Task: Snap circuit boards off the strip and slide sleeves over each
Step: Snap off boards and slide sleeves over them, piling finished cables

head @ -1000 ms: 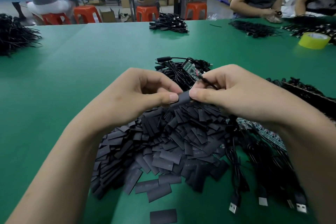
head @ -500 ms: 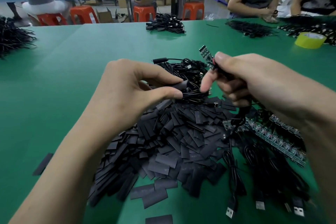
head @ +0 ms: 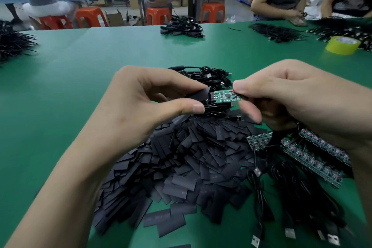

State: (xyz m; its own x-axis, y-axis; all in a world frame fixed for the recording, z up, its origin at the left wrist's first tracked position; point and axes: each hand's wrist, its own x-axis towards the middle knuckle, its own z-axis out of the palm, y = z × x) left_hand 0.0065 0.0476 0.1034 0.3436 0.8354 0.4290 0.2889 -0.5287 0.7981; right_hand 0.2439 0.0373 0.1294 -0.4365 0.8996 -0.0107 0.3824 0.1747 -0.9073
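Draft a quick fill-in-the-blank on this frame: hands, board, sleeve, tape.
1. The right hand pinches a small ____ circuit board.
2. The left hand pinches a ____ sleeve.
3. The tape roll at the table's far right is ____.
Missing words: green; black; yellow.

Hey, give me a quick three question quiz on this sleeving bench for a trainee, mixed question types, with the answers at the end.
1. Which hand pinches the green circuit board? A. left B. right
2. Fill in: the left hand pinches a black ___.
3. True or false: the board is fully covered.
Key: 1. B, the right hand. 2. sleeve. 3. False; its green face shows bare, at the sleeve's end.
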